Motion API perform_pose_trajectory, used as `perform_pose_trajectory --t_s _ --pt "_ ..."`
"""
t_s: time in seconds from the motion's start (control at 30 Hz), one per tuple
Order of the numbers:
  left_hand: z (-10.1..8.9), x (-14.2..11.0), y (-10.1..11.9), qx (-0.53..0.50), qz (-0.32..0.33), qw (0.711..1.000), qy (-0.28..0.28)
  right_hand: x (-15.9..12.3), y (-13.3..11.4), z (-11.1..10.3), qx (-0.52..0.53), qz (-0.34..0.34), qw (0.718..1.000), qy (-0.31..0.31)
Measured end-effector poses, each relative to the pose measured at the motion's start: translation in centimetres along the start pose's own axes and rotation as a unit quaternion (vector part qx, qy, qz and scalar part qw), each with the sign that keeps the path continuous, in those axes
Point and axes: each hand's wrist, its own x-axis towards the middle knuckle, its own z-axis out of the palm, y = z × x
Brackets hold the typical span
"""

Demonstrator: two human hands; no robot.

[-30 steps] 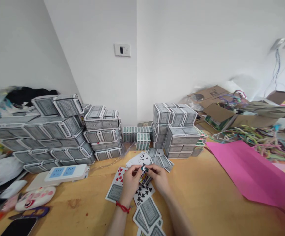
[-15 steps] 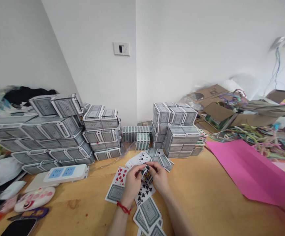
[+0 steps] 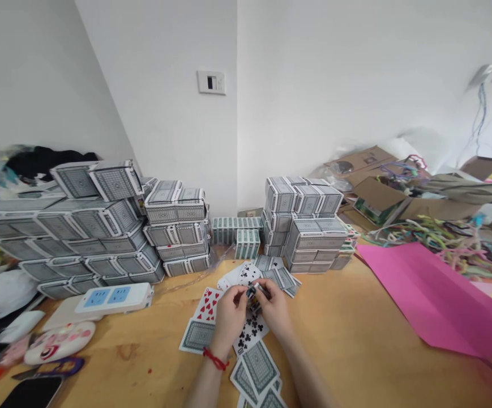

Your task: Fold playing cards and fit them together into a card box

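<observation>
My left hand (image 3: 230,313) and my right hand (image 3: 274,306) meet over the middle of the table, fingertips pinched on a small folded playing card (image 3: 252,292). Fingers cover much of it, so its exact shape is hard to make out. Under my hands lies a ten of clubs (image 3: 249,334), face up. To the left are a heart card (image 3: 207,305) and a face-down card (image 3: 197,335). Several face-down cards (image 3: 259,368) spread between my forearms, and more loose cards (image 3: 277,273) lie just beyond my fingers.
Stacked blocks of folded cards stand at the left (image 3: 101,221), centre-left (image 3: 178,226) and right (image 3: 313,238). Smaller green card blocks (image 3: 247,243) sit between them. A power strip (image 3: 115,298), a phone (image 3: 33,392), a pink sheet (image 3: 432,300) and an open cardboard box (image 3: 381,198) are also there.
My fingers have shifted slightly on the folded card, and more of its patterned edge shows between them. The surrounding cards and stacks stay in place; the view has moved a little.
</observation>
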Motion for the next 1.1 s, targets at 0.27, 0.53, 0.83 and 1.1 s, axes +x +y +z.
perform_pose_trajectory --t_s 0.27,0.53,0.83,1.1 --pt "0.03 -0.03 -0.54 -0.009 0.015 1.000 0.000 0.07 -0.47 -0.15 -0.003 0.013 1.000 0.009" --pt "0.05 0.07 -0.38 -0.021 -0.036 0.999 -0.012 -0.13 -0.62 0.06 -0.009 0.003 1.000 0.005" --pt "0.02 0.04 -0.63 -0.033 -0.017 0.999 -0.007 -0.13 -0.33 0.13 0.006 0.016 0.999 0.037" --pt "0.15 0.41 0.25 -0.139 -0.073 0.988 0.003 -0.06 0.00 -0.01 0.062 0.027 0.995 0.066"
